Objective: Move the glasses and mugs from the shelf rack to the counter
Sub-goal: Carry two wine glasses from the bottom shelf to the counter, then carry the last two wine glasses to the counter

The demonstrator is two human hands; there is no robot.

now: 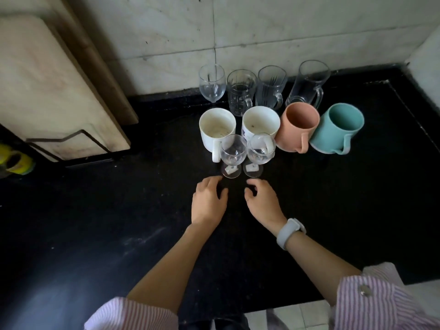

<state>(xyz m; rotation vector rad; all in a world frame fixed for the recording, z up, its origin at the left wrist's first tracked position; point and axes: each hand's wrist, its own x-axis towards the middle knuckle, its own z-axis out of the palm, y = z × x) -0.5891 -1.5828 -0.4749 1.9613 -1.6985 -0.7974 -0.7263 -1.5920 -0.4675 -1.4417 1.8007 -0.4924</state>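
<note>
Both hands hover low over the black counter, empty. The left hand and right hand have fingers loosely curled, gripping nothing, fingertips just short of the feet of two small wine glasses: left wine glass at 12 o'clock of the left hand, right wine glass at 12 o'clock of the right. Behind them stand two white mugs, a pink mug and a teal mug toward 1–2 o'clock, then a back row of glassware against the tiled wall. No shelf rack is in view. Risk, as judged: the stemmed glasses are top-heavy and stand close together; a finger catching a foot could tip one into its neighbour or the mug handles behind.
</note>
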